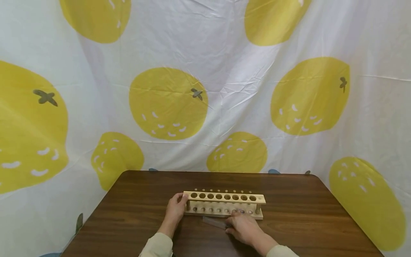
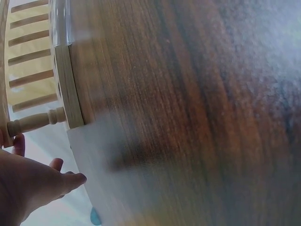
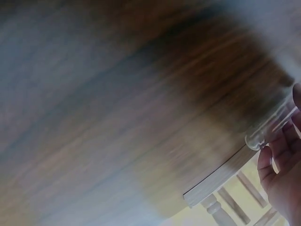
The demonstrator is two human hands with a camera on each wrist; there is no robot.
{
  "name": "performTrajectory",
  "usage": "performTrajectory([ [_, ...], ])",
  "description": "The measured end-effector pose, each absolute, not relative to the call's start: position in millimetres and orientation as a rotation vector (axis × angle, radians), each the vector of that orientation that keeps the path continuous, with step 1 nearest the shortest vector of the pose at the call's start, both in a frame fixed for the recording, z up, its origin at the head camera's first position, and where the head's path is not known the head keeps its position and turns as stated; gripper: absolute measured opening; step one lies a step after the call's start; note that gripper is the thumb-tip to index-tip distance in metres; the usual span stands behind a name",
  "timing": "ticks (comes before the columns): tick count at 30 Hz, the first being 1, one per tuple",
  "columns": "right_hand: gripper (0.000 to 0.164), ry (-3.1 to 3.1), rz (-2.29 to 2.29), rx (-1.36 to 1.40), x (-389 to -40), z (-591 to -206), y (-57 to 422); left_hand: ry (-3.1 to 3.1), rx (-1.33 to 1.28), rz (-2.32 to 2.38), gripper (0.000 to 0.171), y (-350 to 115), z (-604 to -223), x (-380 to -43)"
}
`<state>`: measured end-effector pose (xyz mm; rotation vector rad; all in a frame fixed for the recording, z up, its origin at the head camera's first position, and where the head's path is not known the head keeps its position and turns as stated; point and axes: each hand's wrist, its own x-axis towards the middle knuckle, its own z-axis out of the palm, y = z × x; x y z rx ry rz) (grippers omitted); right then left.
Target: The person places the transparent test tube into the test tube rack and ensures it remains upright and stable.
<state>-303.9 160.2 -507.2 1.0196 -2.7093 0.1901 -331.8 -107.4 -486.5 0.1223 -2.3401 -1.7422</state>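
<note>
A pale wooden test tube rack (image 1: 223,197) stands across the table, with a row of round holes in its top rail and pegs along the back. My left hand (image 1: 174,210) grips the left end of that rail; in the left wrist view the hand (image 2: 33,183) is beside the rack's turned end post (image 2: 35,121). Just in front of the rack's base, my right hand (image 1: 244,227) holds a clear test tube (image 1: 214,223) that points leftward, low over the tabletop. Fingers of the right hand curl around the tube (image 3: 270,126) in the right wrist view.
The dark wood-grain table (image 1: 298,203) extends on both sides of the rack. Behind and beside it hangs a white cloth (image 1: 231,107) printed with yellow lemons.
</note>
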Motion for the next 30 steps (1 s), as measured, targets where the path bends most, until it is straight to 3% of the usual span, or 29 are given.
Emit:
performTrajectory([
  [15,0.016,-2.631,0.517,1.016,-291,-501,161,-2.292,0.118,-1.779,0.033,-105,-489,-333],
  [30,0.017,-2.525,1.082,0.756,-278,-479,163,-2.293,0.127,-1.792,0.034,-105,-489,-332],
])
